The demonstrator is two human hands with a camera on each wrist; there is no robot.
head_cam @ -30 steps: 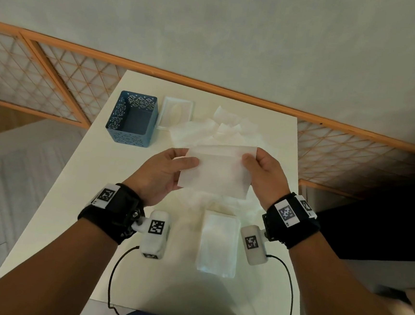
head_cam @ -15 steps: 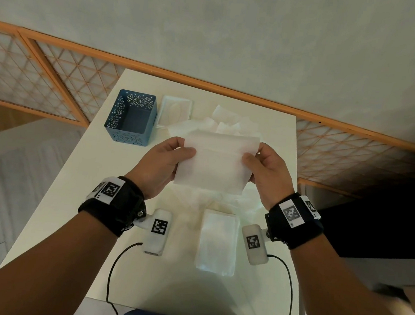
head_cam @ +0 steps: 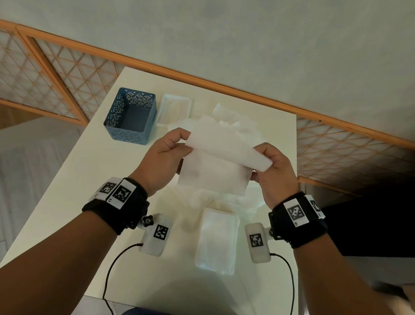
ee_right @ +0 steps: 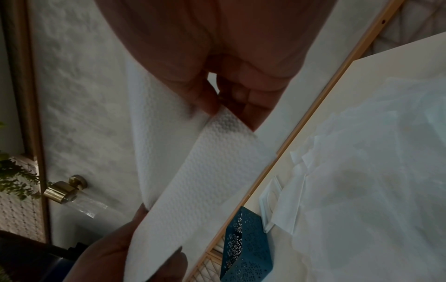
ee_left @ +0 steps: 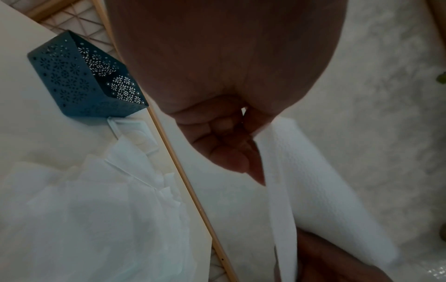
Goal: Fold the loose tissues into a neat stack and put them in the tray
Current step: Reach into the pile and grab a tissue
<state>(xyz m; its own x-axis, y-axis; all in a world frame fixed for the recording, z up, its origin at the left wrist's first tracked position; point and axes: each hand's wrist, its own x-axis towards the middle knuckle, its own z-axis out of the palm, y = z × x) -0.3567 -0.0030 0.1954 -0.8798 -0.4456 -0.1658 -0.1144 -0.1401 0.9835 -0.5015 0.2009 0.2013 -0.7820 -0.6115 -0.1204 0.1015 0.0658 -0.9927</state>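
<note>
Both hands hold one white tissue in the air above the table. My left hand pinches its upper left edge and my right hand pinches its upper right edge. The top part curls over toward me, lower on the right. In the left wrist view the left hand pinches the tissue; in the right wrist view the right hand pinches the tissue. A folded stack lies near the front edge. Loose tissues are heaped behind and under the hands. A blue perforated tray stands at the back left, nothing visible inside.
A shallow white lid-like dish lies just right of the blue tray. The white table is narrow, with bare surface on the left. An orange lattice rail runs behind it. Two cables hang over the front edge.
The hands lifted the tissue a little away from me. Its top edge, flat a second ago, now rolls over toward me, and the right hand has turned with it.
</note>
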